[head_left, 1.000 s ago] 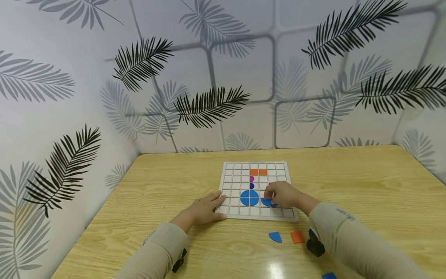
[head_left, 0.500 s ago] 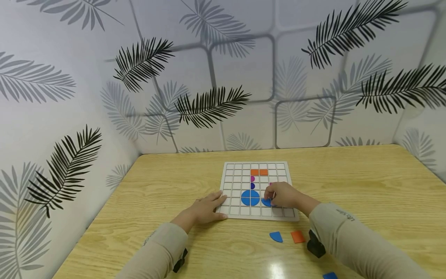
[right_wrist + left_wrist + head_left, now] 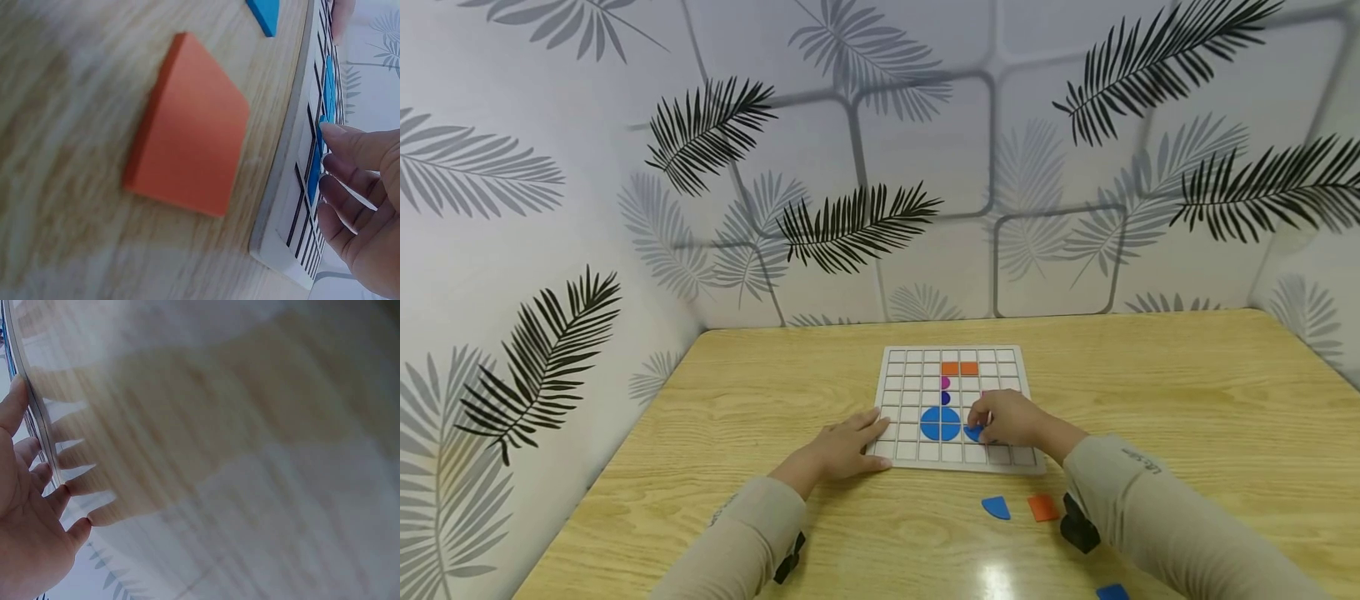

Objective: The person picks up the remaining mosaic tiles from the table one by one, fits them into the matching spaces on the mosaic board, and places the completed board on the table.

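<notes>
A white grid board (image 3: 906, 451) lies on the wooden table. My left hand (image 3: 844, 446) rests along its left edge with fingers spread, the fingertips on the border; the left wrist view also shows this hand (image 3: 28, 519) against the board's side. Thumb and fingers of my right hand (image 3: 1011, 418) pinch a blue quarter-circle piece (image 3: 973, 433) at the board's lower right. In the right wrist view the thumb of my right hand (image 3: 365, 181) touches the blue piece (image 3: 322, 128); another blue piece (image 3: 314, 178) lies under the fingers. Left of them, blue quarters form a circle (image 3: 931, 423).
Two orange squares (image 3: 959, 368), a magenta half-circle (image 3: 945, 383) and a dark blue one (image 3: 945, 398) sit on the board. On the table in front lie a loose blue quarter-circle (image 3: 997, 507), an orange square (image 3: 1042, 507) and another blue piece (image 3: 1112, 592). A patterned wall (image 3: 925, 250) stands behind.
My right hand shifts very slightly over the blue quarter-circle piece, and less blue shows beneath its fingers. My left hand stays on the board's edge.
</notes>
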Action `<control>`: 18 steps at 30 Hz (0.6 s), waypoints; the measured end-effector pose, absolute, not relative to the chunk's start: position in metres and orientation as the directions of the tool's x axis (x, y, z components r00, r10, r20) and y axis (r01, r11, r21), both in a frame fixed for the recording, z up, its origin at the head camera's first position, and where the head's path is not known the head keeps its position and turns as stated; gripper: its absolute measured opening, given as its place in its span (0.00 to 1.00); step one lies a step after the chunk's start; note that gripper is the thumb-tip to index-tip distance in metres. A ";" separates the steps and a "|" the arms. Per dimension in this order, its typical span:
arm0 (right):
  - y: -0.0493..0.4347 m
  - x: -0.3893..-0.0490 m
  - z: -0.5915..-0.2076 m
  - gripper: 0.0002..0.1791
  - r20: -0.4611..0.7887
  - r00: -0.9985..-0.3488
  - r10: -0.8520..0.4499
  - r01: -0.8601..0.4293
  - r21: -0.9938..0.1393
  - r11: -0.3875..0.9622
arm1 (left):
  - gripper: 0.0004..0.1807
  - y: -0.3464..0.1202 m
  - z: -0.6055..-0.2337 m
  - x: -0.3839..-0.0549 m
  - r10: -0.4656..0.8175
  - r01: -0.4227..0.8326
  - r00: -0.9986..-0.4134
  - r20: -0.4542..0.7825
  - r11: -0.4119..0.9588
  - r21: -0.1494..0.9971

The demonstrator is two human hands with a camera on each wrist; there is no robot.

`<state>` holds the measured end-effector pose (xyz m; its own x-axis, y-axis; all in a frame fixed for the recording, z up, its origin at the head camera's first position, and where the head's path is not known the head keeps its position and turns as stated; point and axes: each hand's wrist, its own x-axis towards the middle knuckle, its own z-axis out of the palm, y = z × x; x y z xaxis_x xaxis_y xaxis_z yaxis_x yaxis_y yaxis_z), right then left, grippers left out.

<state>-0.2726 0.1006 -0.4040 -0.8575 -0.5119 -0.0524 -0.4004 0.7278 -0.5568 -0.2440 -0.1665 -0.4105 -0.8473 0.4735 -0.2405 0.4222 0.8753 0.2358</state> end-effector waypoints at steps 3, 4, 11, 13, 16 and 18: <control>0.100 -0.273 -0.404 0.07 -0.044 -0.854 -0.519 -0.411 -0.556 0.723 | 0.37 -0.167 -0.411 -0.244 0.473 0.423 -0.847 -0.242 0.876 0.231; 0.100 -0.273 -0.404 0.07 -0.043 -0.854 -0.519 -0.411 -0.556 0.722 | 0.37 -0.167 -0.411 -0.244 0.473 0.424 -0.847 -0.244 0.877 0.228; 0.099 -0.274 -0.406 0.06 -0.037 -0.855 -0.518 -0.422 -0.531 0.735 | 0.37 -0.166 -0.411 -0.245 0.474 0.423 -0.846 -0.245 0.876 0.232; 0.098 -0.274 -0.406 0.06 -0.028 -0.853 -0.521 -0.431 -0.527 0.733 | 0.37 -0.166 -0.411 -0.245 0.474 0.423 -0.845 -0.247 0.876 0.233; 0.097 -0.273 -0.405 0.06 -0.015 -0.851 -0.525 -0.441 -0.523 0.729 | 0.37 -0.167 -0.411 -0.245 0.472 0.420 -0.846 -0.250 0.877 0.233; 0.095 -0.273 -0.404 0.06 -0.013 -0.851 -0.525 -0.443 -0.519 0.731 | 0.37 -0.167 -0.411 -0.245 0.470 0.419 -0.846 -0.250 0.878 0.233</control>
<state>-0.2730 0.0955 -0.4044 -0.8509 -0.5252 -0.0128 -0.4432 0.7307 -0.5194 -0.2453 -0.1670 -0.4114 -0.8465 0.4702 -0.2498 0.4187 0.8777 0.2333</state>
